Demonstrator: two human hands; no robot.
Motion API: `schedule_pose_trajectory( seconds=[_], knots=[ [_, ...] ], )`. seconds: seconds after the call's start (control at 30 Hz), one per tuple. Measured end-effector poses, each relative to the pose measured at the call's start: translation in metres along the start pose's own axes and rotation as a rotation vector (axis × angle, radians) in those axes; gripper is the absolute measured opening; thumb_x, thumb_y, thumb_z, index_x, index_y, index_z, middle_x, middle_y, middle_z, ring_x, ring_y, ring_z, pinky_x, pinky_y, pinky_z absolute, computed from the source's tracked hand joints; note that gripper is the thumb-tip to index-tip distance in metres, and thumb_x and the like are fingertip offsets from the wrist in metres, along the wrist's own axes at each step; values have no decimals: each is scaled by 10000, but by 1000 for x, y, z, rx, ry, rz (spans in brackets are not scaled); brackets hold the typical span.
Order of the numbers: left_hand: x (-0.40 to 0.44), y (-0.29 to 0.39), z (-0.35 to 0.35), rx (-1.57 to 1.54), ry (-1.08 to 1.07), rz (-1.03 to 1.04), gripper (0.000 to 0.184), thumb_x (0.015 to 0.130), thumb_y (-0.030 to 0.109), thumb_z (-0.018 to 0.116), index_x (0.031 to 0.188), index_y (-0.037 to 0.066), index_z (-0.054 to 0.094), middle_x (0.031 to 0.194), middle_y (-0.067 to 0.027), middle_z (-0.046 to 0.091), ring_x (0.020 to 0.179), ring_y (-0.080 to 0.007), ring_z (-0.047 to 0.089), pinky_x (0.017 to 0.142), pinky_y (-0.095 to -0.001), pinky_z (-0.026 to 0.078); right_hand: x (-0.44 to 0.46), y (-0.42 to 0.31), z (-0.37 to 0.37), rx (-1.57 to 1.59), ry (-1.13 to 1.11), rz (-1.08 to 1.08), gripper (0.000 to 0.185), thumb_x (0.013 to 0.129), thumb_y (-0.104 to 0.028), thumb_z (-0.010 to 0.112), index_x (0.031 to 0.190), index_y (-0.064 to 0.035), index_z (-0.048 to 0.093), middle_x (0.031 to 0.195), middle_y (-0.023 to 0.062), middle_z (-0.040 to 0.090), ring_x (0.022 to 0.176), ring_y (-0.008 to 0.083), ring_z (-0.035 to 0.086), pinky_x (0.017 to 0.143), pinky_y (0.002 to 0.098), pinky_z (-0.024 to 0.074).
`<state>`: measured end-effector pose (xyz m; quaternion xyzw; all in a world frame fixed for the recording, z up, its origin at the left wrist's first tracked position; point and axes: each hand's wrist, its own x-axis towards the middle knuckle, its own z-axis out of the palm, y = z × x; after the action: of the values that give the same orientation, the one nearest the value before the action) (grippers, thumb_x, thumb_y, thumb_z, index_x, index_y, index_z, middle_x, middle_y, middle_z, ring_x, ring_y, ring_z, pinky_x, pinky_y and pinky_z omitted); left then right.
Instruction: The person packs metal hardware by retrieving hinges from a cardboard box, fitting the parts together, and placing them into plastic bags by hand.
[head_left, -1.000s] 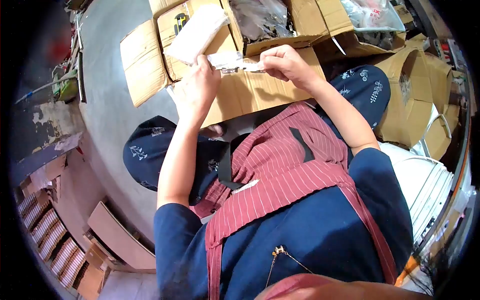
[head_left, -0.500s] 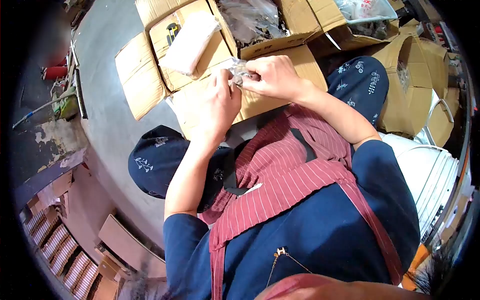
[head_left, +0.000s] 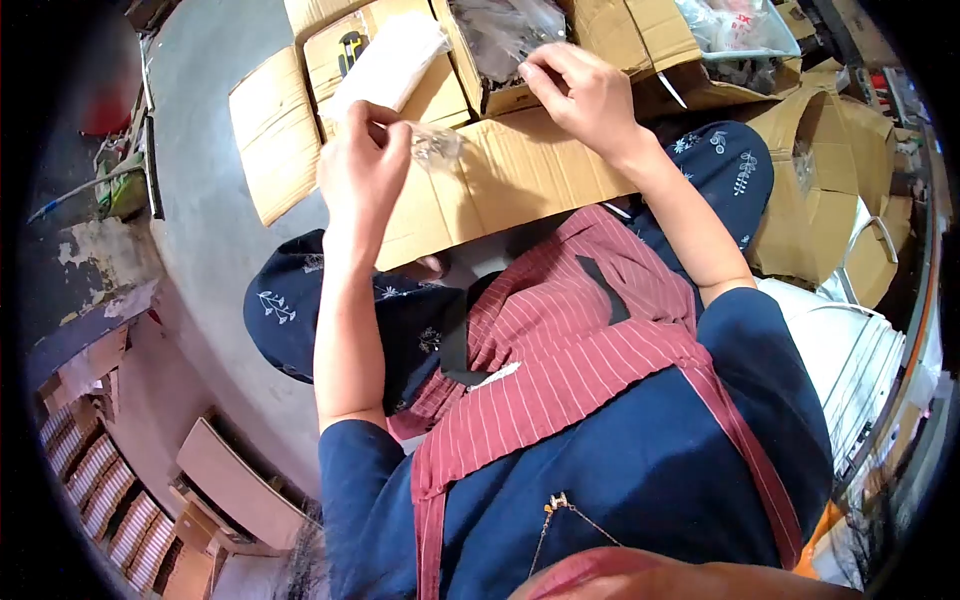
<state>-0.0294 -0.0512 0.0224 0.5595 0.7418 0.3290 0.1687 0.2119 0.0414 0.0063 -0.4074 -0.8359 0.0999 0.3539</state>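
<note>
My left hand [head_left: 365,165] is closed over the cardboard, pinching a small clear plastic bag [head_left: 437,146]. Small greyish pieces show inside the bag, too blurred to name. To the right, my right hand [head_left: 588,100] is held in a pinch at the near edge of an open carton [head_left: 508,100]. Whatever sits between its fingertips, if anything, is too small to make out. Clear plastic bags [head_left: 505,30] fill that carton, just beyond the right fingertips. A white plastic-wrapped bundle [head_left: 395,65] lies on the cardboard beyond my left hand.
Spread cardboard flaps [head_left: 500,175] lie across the space before my knees. A yellow-and-black tool [head_left: 350,52] rests beside the bundle. At the back right stands a pale blue tray [head_left: 745,45] with plastic bags. White buckets [head_left: 845,355] and a brown carton [head_left: 815,180] stand at my right.
My hands were together around the small bag and have drawn apart. The left moved left with the bag. The right went up and right to the carton's edge.
</note>
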Motion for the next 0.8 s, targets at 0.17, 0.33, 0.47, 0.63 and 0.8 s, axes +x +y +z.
schedule_pose_trajectory(
  seconds=[0.17,0.33,0.47,0.63,0.8],
  knots=[
    [11,9,-3,59,186,112,160,855,206,646,933,69,617,727,-102,682,696,-281,681,655,-375,525,-16,36,30,-189,-545,127,194,860,-168,536,932,-69,686,875,171,681,873,380,656,779,472,528],
    [12,5,16,140,300,261,147,870,186,656,981,94,629,755,-75,699,681,-267,686,634,-392,525,-23,48,60,-210,-595,171,235,845,-221,572,902,-31,698,892,218,692,877,407,663,808,502,526],
    [-19,20,38,409,-100,117,177,896,212,568,1001,70,582,708,-173,683,668,-360,684,625,-460,536,-4,77,87,-202,-690,396,362,871,-360,619,928,-16,722,976,232,697,942,399,667,840,485,520],
    [-60,-3,90,420,-288,283,225,824,83,529,1011,-40,505,760,-238,677,737,-372,690,672,-456,546,9,80,113,-251,-733,437,468,814,-481,689,906,-25,738,1004,222,704,969,378,673,848,458,522],
    [-65,-24,98,404,-271,256,236,826,72,520,1027,-51,502,753,-246,676,738,-382,689,695,-453,548,11,80,113,-119,-635,686,449,761,-350,682,1028,9,719,1100,224,691,1042,371,670,891,449,531]
  ],
)
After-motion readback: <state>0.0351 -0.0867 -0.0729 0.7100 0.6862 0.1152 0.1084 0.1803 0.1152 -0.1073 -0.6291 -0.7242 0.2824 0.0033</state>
